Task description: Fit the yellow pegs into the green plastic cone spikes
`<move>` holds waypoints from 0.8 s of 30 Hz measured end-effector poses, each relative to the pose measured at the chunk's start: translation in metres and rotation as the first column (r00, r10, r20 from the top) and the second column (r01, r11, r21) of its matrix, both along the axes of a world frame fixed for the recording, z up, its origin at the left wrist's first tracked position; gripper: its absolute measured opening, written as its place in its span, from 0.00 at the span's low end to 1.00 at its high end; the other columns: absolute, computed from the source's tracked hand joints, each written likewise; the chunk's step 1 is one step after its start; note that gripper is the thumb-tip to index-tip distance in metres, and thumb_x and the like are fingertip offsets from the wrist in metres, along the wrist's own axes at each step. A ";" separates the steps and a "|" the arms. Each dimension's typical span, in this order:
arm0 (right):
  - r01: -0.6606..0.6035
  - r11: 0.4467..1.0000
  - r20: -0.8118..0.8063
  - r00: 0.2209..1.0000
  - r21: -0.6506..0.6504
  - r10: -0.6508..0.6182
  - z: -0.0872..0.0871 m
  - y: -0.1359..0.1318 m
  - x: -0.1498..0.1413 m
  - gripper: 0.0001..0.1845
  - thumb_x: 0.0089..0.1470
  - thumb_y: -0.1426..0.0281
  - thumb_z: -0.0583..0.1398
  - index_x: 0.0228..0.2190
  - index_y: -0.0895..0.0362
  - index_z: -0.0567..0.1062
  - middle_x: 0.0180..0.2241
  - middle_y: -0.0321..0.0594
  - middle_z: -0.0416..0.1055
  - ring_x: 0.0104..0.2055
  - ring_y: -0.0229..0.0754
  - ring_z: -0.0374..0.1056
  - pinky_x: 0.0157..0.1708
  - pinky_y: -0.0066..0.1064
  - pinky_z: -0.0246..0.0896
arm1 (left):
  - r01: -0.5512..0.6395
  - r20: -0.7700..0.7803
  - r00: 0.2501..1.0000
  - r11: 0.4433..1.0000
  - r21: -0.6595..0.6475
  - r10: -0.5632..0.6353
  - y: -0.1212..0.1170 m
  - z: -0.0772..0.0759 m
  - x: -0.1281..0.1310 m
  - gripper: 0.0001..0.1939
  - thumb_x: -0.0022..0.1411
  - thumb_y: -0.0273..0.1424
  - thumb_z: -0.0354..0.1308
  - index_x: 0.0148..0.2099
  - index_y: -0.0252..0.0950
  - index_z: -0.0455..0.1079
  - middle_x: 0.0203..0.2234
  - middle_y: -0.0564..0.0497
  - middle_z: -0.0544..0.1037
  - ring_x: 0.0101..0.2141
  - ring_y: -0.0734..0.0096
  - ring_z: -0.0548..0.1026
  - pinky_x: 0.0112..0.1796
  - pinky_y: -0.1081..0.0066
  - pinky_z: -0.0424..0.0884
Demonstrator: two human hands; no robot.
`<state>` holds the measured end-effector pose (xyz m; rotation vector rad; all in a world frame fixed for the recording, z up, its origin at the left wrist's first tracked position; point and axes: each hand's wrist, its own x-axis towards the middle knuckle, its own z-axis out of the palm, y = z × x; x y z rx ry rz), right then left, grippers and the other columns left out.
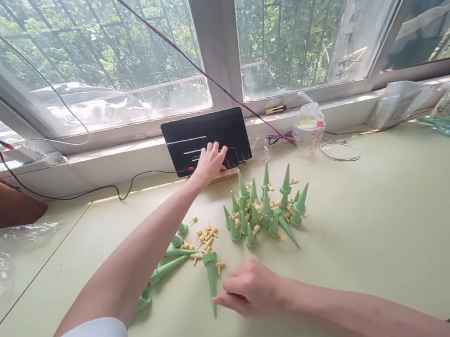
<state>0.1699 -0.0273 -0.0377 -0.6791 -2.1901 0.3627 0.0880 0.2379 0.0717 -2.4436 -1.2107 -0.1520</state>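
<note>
Green spike (210, 268), on the near side of the table, stands out just left of the right hand (254, 290); the thumb tip meets it near its narrow end. The right fingers are curled in; whether they grip the spike or merely touch it cannot be told. The left hand (208, 162) is well apart from the right, beyond the spike, its fingers spread before the dark screen of a tablet (221, 127).

The spike is pale green, slender and ribbed along its shaft, with a broad collar at the far end and a taper toward the viewer. A small yellow fitting (220, 267) shows just right of the collar.

Beyond the spike lies a loose heap of yellow fittings (206, 238); further green spikes (168, 269) lie beside the left forearm. To the right is a cluster of green cones (266, 210), mostly point up, with yellow parts among them. All rest on a pale table (363, 227). Behind, a bagged cup (309, 129) and a coiled white cable (340, 151) lie before the windows (292, 25).
</note>
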 end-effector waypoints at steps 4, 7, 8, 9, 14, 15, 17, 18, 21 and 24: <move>0.005 1.000 0.023 1.000 -0.011 -0.005 0.000 0.000 0.000 0.27 0.66 0.62 0.50 0.16 0.56 0.55 0.15 0.30 0.50 0.18 0.33 0.43 0.19 0.28 0.37 | -0.035 0.025 0.999 0.999 0.007 0.035 0.009 0.006 -0.003 0.32 0.55 0.36 0.68 0.58 0.35 0.62 0.47 0.36 0.68 0.49 0.46 0.66 0.45 0.59 0.64; 0.007 1.000 0.018 1.000 -0.011 -0.007 -0.001 0.000 0.000 0.27 0.66 0.62 0.49 0.16 0.56 0.55 0.15 0.30 0.50 0.18 0.33 0.43 0.19 0.28 0.38 | -0.024 0.037 0.999 1.000 -0.010 0.025 0.012 0.011 -0.007 0.34 0.54 0.40 0.69 0.58 0.35 0.62 0.45 0.37 0.69 0.46 0.48 0.67 0.44 0.60 0.65; 0.007 1.000 0.019 1.000 -0.013 -0.007 -0.001 0.000 0.000 0.27 0.66 0.62 0.49 0.16 0.56 0.55 0.15 0.30 0.51 0.18 0.32 0.43 0.19 0.27 0.38 | -0.019 0.042 0.999 1.000 -0.018 0.020 0.012 0.013 -0.009 0.34 0.54 0.42 0.68 0.58 0.35 0.63 0.45 0.37 0.69 0.46 0.48 0.67 0.43 0.60 0.65; 0.006 1.000 0.023 1.000 -0.015 -0.006 -0.001 0.000 0.000 0.27 0.66 0.62 0.49 0.16 0.56 0.56 0.15 0.30 0.51 0.18 0.32 0.44 0.19 0.27 0.38 | -0.017 0.050 0.999 1.000 -0.024 0.019 0.011 0.014 -0.012 0.34 0.55 0.43 0.68 0.58 0.35 0.63 0.45 0.38 0.69 0.46 0.48 0.67 0.43 0.60 0.65; 0.009 1.000 0.058 0.998 -0.028 -0.007 -0.001 0.001 0.001 0.26 0.66 0.62 0.51 0.16 0.56 0.58 0.15 0.30 0.54 0.18 0.32 0.46 0.20 0.27 0.39 | -0.002 0.067 0.998 1.000 -0.013 0.003 0.004 0.017 -0.025 0.32 0.56 0.44 0.66 0.58 0.35 0.64 0.44 0.39 0.69 0.46 0.49 0.67 0.44 0.61 0.64; 0.008 1.000 0.061 0.998 -0.029 -0.007 -0.001 0.002 0.001 0.26 0.65 0.63 0.51 0.16 0.56 0.58 0.15 0.30 0.54 0.18 0.32 0.46 0.20 0.28 0.38 | 0.001 0.066 0.998 1.000 -0.004 -0.001 0.001 0.017 -0.026 0.32 0.57 0.43 0.66 0.58 0.34 0.64 0.44 0.39 0.70 0.46 0.49 0.67 0.44 0.60 0.64; 0.007 0.999 0.073 0.997 -0.032 -0.005 -0.001 0.002 0.001 0.26 0.65 0.63 0.52 0.16 0.56 0.58 0.15 0.30 0.54 0.18 0.32 0.46 0.20 0.27 0.39 | -0.003 0.073 0.997 1.000 0.009 0.003 -0.004 0.016 -0.028 0.30 0.58 0.42 0.64 0.58 0.33 0.64 0.44 0.38 0.70 0.46 0.49 0.67 0.44 0.60 0.64; 0.008 0.999 0.083 0.997 -0.033 -0.005 -0.001 0.002 0.001 0.26 0.65 0.63 0.53 0.16 0.56 0.58 0.15 0.30 0.54 0.18 0.32 0.46 0.20 0.27 0.39 | -0.010 0.080 0.997 1.000 0.011 0.009 -0.007 0.015 -0.029 0.28 0.60 0.40 0.63 0.58 0.33 0.64 0.44 0.38 0.70 0.46 0.49 0.67 0.44 0.60 0.65; 0.012 0.999 0.107 0.994 -0.038 -0.008 -0.001 0.003 0.001 0.26 0.65 0.64 0.53 0.16 0.56 0.58 0.15 0.30 0.54 0.18 0.32 0.46 0.20 0.26 0.41 | -0.040 0.107 0.994 0.999 0.015 0.038 -0.013 0.012 -0.031 0.22 0.63 0.36 0.60 0.57 0.33 0.65 0.45 0.37 0.70 0.46 0.50 0.67 0.44 0.60 0.65; 0.006 0.999 0.087 0.996 -0.048 -0.002 -0.002 0.003 0.001 0.26 0.65 0.64 0.52 0.16 0.56 0.57 0.15 0.30 0.54 0.18 0.32 0.46 0.20 0.26 0.41 | -0.097 0.114 0.989 0.995 0.013 0.095 -0.014 0.009 -0.033 0.21 0.65 0.34 0.58 0.57 0.33 0.64 0.47 0.36 0.69 0.49 0.49 0.66 0.45 0.60 0.65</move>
